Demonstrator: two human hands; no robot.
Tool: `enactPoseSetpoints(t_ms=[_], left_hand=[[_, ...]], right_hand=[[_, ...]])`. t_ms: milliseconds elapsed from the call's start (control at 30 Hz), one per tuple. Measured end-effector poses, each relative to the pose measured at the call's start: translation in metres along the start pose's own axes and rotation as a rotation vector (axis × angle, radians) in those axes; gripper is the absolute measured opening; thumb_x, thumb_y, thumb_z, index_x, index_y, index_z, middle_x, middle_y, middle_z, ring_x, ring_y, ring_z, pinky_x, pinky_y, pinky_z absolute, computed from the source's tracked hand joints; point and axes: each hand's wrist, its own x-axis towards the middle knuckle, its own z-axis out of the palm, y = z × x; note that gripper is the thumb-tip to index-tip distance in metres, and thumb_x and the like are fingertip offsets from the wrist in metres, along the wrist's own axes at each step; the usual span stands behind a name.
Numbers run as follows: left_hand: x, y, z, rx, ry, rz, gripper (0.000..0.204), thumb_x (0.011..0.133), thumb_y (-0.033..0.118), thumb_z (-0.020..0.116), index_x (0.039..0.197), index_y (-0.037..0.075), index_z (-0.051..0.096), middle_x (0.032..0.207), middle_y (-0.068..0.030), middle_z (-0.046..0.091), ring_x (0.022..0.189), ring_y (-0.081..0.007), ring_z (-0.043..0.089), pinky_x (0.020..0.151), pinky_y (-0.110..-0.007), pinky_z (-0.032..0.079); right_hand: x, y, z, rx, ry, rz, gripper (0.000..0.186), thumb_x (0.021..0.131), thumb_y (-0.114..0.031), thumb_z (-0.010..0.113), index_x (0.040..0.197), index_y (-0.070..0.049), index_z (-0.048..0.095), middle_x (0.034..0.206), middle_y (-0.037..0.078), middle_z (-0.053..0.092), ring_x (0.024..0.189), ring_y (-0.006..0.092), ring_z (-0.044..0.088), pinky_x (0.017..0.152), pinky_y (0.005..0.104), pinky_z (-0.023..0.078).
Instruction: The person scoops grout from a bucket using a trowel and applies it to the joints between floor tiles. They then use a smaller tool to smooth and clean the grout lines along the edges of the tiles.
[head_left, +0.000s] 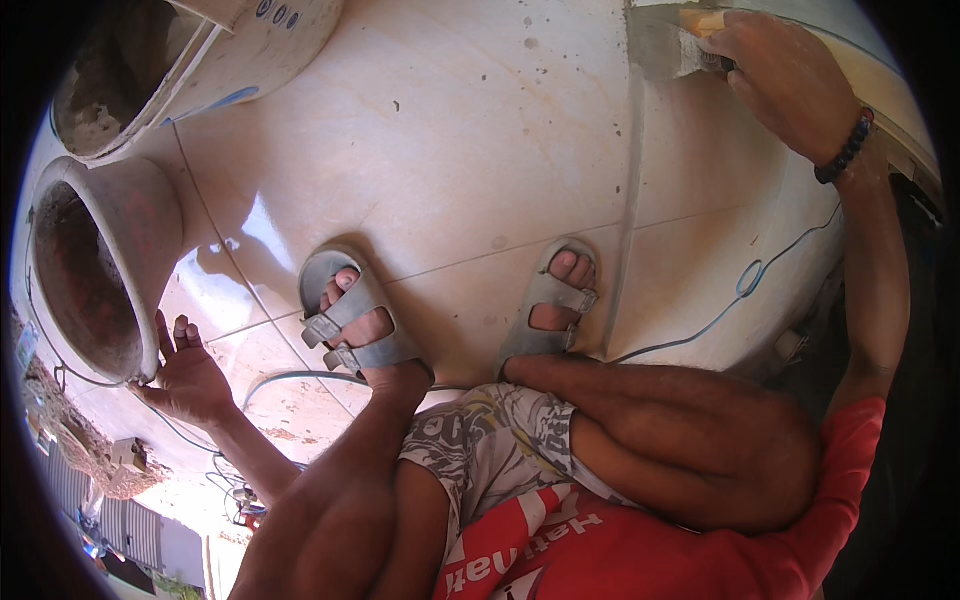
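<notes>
My right hand [785,85] is at the upper right, its fingers closed round the dark handle of a flat tool that looks like a trowel. The tool's grey blade [663,45] lies by a pale raised edge; its outline is hard to tell from the grey material around it. At the left, my left hand [190,380] is beside a grey, dirt-crusted bucket [150,210]. The thumb side meets the bucket's near rim, and the other fingers are loosely apart along its outer wall. The bucket has a thin wire handle and a dark, stained inside.
A larger pale bucket [265,55] with grey residue stands at the upper left. Specks dot the large floor tiles [450,130]. Blue-grey cable [690,340] runs across the floor past my sandalled feet [350,310]. Rubble [85,430] and a small block [130,455] lie lower left.
</notes>
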Motion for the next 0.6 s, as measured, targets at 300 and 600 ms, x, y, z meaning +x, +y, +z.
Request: enactPoseSetpoints(t_ms=[300, 600], left_hand=[[0.000, -0.002, -0.001, 0.012, -0.011, -0.002, 0.082, 0.082, 0.063, 0.059, 0.135, 0.002, 0.044, 0.129, -0.0250, 0.049, 0.098, -0.0346, 0.061, 0.087, -0.040, 0.052], [-0.002, 0.001, -0.006, -0.002, 0.020, -0.013, 0.083, 0.082, 0.062, 0.059, 0.135, 0.001, 0.044, 0.132, -0.0251, 0.048, 0.098, -0.0352, 0.061, 0.088, -0.040, 0.052]], right_hand=[[-0.026, 0.005, -0.053, -0.098, -0.011, 0.124, 0.039, 0.081, -0.003, 0.059, 0.120, -0.003, 0.058, 0.111, 0.015, 0.060, 0.108, 0.0326, 0.055, 0.094, 0.0407, 0.044], [-0.055, -0.059, -0.027, 0.259, -0.118, 0.398, 0.030, 0.086, -0.014, 0.060, 0.113, -0.004, 0.062, 0.104, 0.017, 0.065, 0.095, 0.0358, 0.059, 0.086, 0.0427, 0.046]])
